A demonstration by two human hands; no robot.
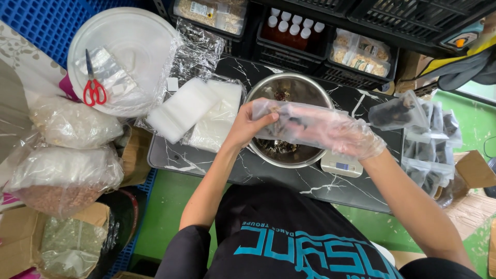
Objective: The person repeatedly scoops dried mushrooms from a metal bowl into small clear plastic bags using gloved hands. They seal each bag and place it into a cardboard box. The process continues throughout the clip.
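Left hands (pixel 248 123): bare, pinching mouth of small clear plastic pouch (pixel 289 123) over round steel bowl (pixel 268 90).
Right hands (pixel 343 133): gloved, pushing dark dried pieces inside.
Done: filled pouches (pixel 429 142) piled right on counter (pixel 361 101).
Left: empty pouches (pixel 199 111), bowl partly full.

Two hands, left (pixel 247 125) bare and right (pixel 343 135) gloved, on one clear pouch (pixel 289 123); beneath them one steel bowl (pixel 263 92) and one scale (pixel 341 166); beyond the left, two stacks of empty pouches (pixel 196 111), one red scissors (pixel 94 85), one round lid (pixel 137 36)
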